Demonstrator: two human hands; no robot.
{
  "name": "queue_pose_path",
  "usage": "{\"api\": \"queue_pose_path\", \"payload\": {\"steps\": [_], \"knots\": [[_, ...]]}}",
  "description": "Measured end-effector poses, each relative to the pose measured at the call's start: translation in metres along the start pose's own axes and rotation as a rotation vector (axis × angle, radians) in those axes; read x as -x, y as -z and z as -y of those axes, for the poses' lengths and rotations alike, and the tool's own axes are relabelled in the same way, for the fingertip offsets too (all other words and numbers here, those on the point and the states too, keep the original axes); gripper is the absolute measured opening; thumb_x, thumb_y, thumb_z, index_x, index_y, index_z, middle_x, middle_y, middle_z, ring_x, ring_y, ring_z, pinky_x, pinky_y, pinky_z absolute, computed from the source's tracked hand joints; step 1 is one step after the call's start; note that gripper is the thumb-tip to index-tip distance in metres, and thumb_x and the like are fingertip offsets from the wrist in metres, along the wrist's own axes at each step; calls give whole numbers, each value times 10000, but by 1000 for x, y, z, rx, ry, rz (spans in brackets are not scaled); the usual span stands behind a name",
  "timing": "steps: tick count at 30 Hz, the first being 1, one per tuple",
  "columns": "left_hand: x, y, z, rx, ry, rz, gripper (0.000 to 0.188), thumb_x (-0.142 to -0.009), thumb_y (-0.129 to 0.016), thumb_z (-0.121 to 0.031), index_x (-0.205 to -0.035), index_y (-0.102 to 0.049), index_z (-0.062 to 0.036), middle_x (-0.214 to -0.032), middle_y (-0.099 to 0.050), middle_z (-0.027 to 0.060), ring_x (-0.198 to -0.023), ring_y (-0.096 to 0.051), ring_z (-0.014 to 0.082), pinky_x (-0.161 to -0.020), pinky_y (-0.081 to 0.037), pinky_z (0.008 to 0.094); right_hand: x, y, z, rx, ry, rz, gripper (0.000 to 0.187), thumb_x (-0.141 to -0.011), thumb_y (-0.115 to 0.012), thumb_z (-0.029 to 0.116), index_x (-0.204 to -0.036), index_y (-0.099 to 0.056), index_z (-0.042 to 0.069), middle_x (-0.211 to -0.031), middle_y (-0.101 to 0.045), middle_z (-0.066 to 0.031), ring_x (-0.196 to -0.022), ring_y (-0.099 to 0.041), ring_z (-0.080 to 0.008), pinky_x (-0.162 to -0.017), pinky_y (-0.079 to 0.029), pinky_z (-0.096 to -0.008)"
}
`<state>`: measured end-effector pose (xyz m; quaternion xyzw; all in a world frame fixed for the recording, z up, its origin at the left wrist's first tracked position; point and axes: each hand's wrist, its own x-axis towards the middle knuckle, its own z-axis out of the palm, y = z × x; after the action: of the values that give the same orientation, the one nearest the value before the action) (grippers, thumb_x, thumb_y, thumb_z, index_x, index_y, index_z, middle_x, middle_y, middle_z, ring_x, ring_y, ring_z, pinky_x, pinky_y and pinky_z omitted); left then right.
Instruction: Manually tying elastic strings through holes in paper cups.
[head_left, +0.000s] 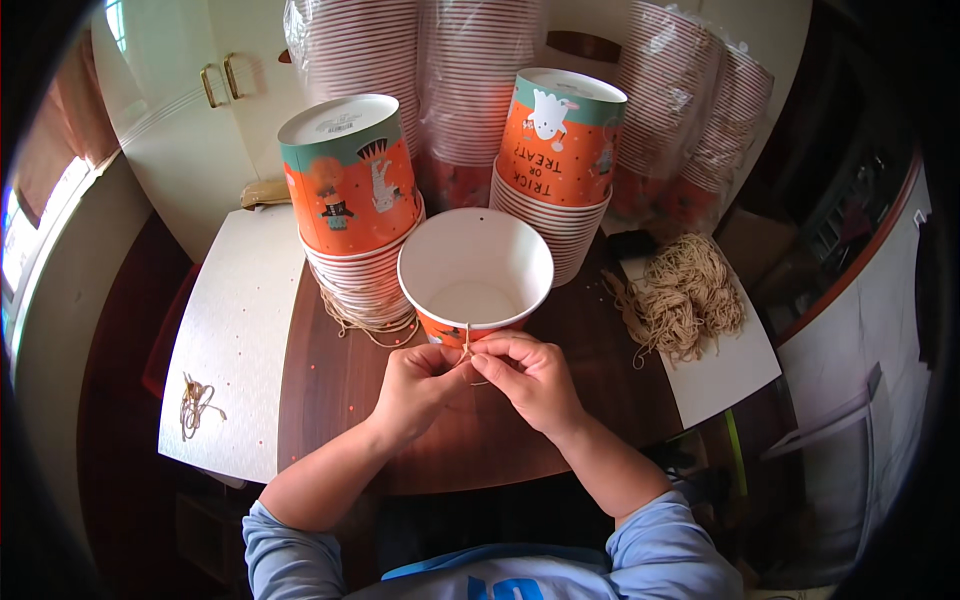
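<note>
An orange paper bucket with a white inside [475,262] stands upright, mouth up, in front of me on the table. A tan string [467,338] hangs over its near rim, apparently through a hole there. A small dark hole shows in the far wall. Just outside the near rim, my left hand [425,385] pinches the string between thumb and forefinger. Close against it, my right hand [528,375] pinches the string too, its fingertips almost meeting the left ones. The fingers partly hide the spot where the string crosses or knots.
Upside-down stacks of printed buckets stand at left [350,190] and right [560,140], string lying around the left one's base. Behind are tall plastic-wrapped stacks [480,80]. A heap of tan strings [690,300] lies on the right, a small string bundle [195,405] on the left.
</note>
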<state>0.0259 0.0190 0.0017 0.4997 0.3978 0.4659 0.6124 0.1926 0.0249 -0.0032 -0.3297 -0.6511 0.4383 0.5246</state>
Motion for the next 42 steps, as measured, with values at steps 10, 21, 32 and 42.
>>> {"api": "queue_pose_path", "payload": {"steps": [10, 21, 32, 42], "knots": [[0, -1, 3, 3, -62, -12, 152, -876, -654, -121, -909, -673, 27, -754, -634, -22, -649, -518, 12, -563, -433, 175, 2, -4, 3, -316, -212, -86, 147, -901, -594, 87, -970, -666, -20, -916, -666, -48, -812, -595, -87, -731, -500, -228], [-4, -1, 4, -51, -111, -56, 139, -866, -658, -117, -880, -657, 21, -733, -627, -13, -634, -515, 17, -553, -422, 173, 1, -8, 6, 67, 68, -104, 132, -882, -619, 66, -958, -672, -27, -953, -669, -71, -837, -614, -106, -729, -494, -227], [-4, 2, 2, -95, -83, -66, 122, -868, -660, -90, -900, -658, 28, -789, -648, 10, -708, -563, 37, -619, -476, 186, 0, -11, 6, 220, 140, -153, 124, -864, -625, 45, -951, -677, -26, -943, -669, -95, -858, -632, -150, -750, -501, -250], [-7, 5, 7, -121, -91, -40, 143, -845, -675, -109, -888, -659, 27, -776, -644, 9, -682, -549, 36, -585, -454, 193, -1, -6, 5, 187, 54, -139, 97, -857, -639, 48, -911, -675, -24, -892, -676, -72, -825, -622, -119, -734, -492, -241]]}}
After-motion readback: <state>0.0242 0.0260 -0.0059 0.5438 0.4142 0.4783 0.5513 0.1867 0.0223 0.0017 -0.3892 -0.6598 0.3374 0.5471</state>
